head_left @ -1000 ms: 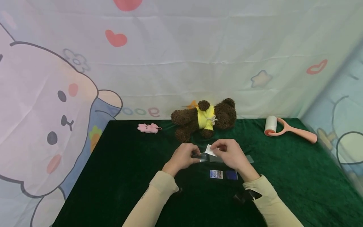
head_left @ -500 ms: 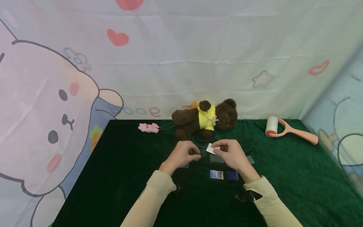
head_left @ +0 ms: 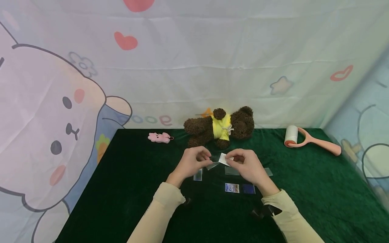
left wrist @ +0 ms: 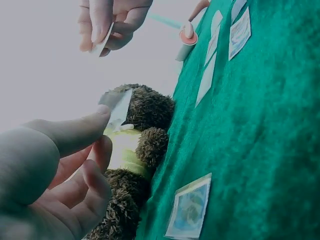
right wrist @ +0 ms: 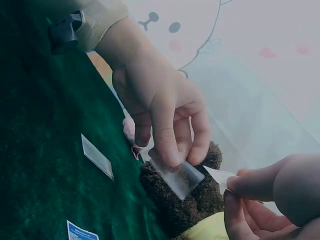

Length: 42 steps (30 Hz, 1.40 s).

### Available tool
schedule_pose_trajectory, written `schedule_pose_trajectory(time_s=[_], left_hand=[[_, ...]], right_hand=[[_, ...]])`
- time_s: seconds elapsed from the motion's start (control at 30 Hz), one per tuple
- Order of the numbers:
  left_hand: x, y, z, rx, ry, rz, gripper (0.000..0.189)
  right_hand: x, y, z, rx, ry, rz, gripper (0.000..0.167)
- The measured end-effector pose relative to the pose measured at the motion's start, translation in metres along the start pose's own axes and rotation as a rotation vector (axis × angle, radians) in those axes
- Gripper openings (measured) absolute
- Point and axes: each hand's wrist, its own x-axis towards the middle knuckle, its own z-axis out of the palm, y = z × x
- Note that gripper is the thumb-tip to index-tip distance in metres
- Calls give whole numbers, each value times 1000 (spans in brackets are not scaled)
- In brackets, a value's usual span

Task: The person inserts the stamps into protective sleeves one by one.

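My left hand (head_left: 192, 162) pinches a small clear plastic sleeve (right wrist: 177, 175) between thumb and fingers. Close by on the right, my right hand (head_left: 247, 164) pinches a small white piece (head_left: 224, 159), like a stamp seen from its back. In the right wrist view its corner (right wrist: 216, 176) is just apart from the sleeve. Below the left hand, a sleeve with a pale blue picture in it (left wrist: 190, 210) lies on the cloth. Nearer me are a blue-and-white stamp (head_left: 232, 188) and a dark blue one (head_left: 248, 188).
Clear sleeves (head_left: 232, 171) lie under the right hand on the green cloth (head_left: 136, 189). Behind the hands is a brown teddy bear (head_left: 241, 123) in a yellow top. A pink plush charm (head_left: 160, 137) sits back left, and a lint roller (head_left: 313, 138) back right.
My left hand has shifted slightly left and back, and its clear sleeve now points toward the white piece. The right hand has barely moved. The sleeve with the picture now shows below my left hand.
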Motion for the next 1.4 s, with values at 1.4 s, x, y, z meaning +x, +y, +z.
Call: schedule_pose_trajectory(time_s=[1.4], left_hand=[[1,-1,-3,-4,-79,3,22]], right_hand=[[-1,-1,-1,-48,86,-103,17]])
